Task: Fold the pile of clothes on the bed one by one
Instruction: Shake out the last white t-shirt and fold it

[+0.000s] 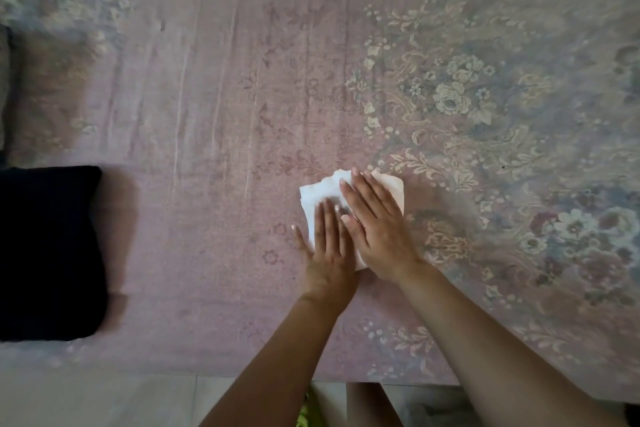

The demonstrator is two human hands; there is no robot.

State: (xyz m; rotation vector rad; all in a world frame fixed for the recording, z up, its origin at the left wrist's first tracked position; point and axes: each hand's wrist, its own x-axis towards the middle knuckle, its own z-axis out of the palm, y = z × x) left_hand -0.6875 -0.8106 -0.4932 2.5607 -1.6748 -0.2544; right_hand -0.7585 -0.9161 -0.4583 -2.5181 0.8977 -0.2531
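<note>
A small white garment [317,192], folded into a compact rectangle with a pale peach patch at its right corner, lies on the pink floral bed sheet [214,107]. My left hand [329,246] lies flat on its lower left part, fingers straight, thumb on the sheet. My right hand [375,218] presses flat on its right half, fingers straight and pointing up-left, slightly overlapping the left hand's fingertips. Most of the garment is hidden under both hands.
A folded black garment [48,253] lies at the left edge of the bed. A dark brownish shape [45,94] sits blurred above it. The bed's front edge runs along the bottom, with pale floor tiles [104,399] and my legs below.
</note>
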